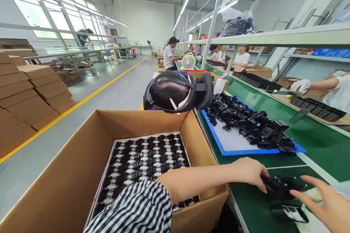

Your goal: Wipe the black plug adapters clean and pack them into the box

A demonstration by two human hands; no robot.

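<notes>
Two hands of ours are over the green belt (254, 204) at the lower right. Our left hand (250, 172) reaches across the corner of the big cardboard box (82, 160) and rests its fingertips on a black plug part (279, 186), fingers bent down onto its near end; we judge it as a light pinch, but the thumb is hidden, so we cannot tell for sure. This part lies just to the right of the left hand, its long side running left to right along the belt. Our right hand (326, 204) comes from the right edge with fingers spread and holding nothing, close to the same part but not touching it. The left hand is nearer. Another black part (290, 213) lies just below. Farther up, a blue tray (232, 145) carries a heap of such parts.
</notes>
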